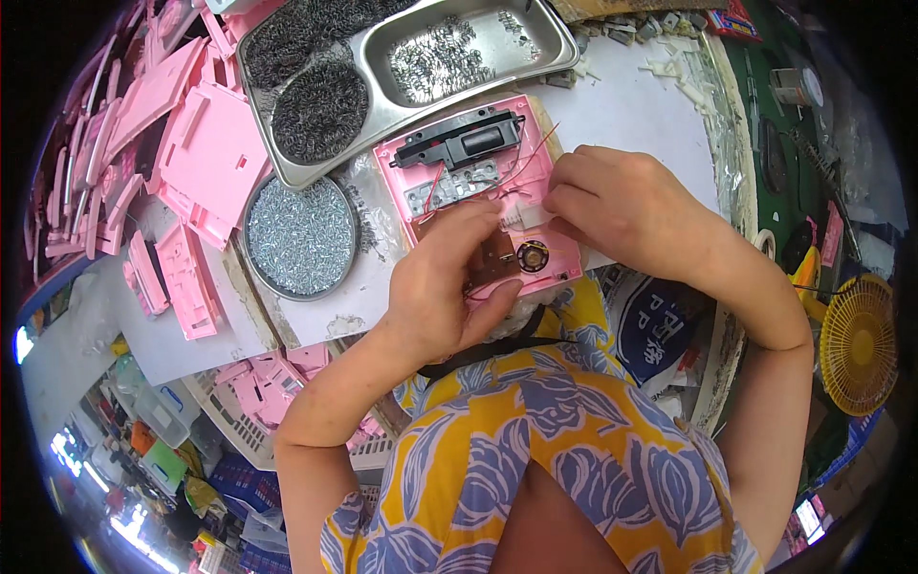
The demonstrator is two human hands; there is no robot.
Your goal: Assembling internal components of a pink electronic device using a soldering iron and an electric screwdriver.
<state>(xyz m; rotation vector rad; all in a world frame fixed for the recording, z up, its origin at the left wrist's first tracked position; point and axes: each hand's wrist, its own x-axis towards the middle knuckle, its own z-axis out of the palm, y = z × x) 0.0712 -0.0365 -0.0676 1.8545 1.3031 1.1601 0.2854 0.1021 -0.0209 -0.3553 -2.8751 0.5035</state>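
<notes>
A pink plastic casing (pixel 566 251) lies face down before me, its inside showing. In it are a black plastic mechanism (pixel 459 143), a metal plate with holes (pixel 451 188), thin red wires, a brown circuit board (pixel 490 256) and a round black-and-gold part (pixel 533 255). My left hand (pixel 435 277) is closed around the casing's near left part, thumb at the near edge, fingertips beside a small coil spring (pixel 512 221). My right hand (pixel 617 201) pinches a small white plastic piece (pixel 532 215) next to that spring; its fingertips partly hide the piece.
Beyond the casing stands a metal tray (pixel 564 69) of dark springs and small metal parts. A round dish (pixel 251 251) of silvery screws sits to the left, near stacked pink panels (pixel 212 158). A basket (pixel 258 445) of pink parts is below; a yellow fan (pixel 859 346) stands right.
</notes>
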